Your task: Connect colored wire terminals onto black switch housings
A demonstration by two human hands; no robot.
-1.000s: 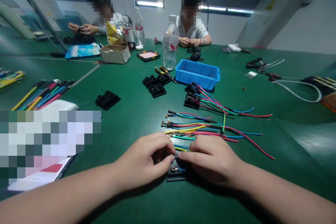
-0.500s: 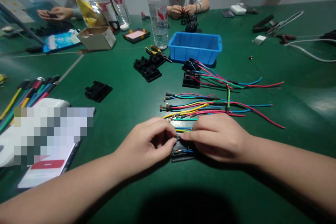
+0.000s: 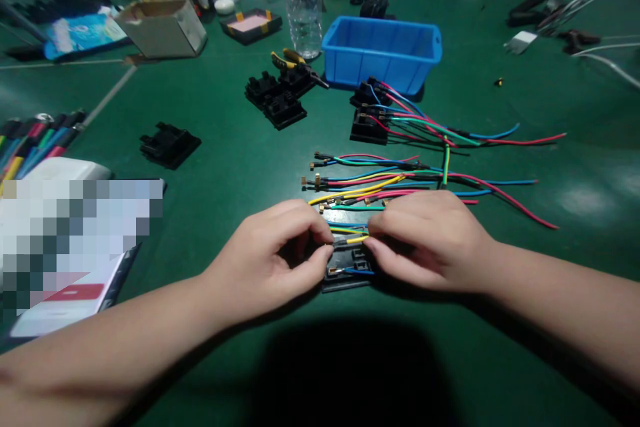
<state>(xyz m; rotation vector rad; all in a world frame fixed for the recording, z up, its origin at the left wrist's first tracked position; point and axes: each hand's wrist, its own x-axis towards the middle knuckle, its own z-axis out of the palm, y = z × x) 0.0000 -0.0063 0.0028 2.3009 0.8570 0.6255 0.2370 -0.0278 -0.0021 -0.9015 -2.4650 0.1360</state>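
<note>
Between my hands a yellow wire (image 3: 356,240) with a dark sleeve stretches over a black plastic housing (image 3: 346,279) lying on the table. My left hand (image 3: 287,253) pinches the wire's sleeved end at the housing's left edge; the tip is hidden by the fingers. My right hand (image 3: 433,240) has thumb and forefinger closed on the yellow part. A blue wire (image 3: 357,271) with a metal terminal lies in the housing's near side. Just beyond my hands, several loose coloured wires (image 3: 365,180) with brass terminals are laid out. Two black housings (image 3: 369,127) with wires attached sit farther back.
A blue bin (image 3: 383,57), yellow-handled pliers (image 3: 287,60), black housings (image 3: 277,103) and a water bottle (image 3: 303,13) stand or lie beyond. At left are a single housing (image 3: 170,145), a phone (image 3: 85,260) and bundled wires (image 3: 40,140). Two other people's hands are across the table.
My right fingers have shifted right along the wire, uncovering its yellow part. My left hand keeps its pinch. The camera view has tilted down.
</note>
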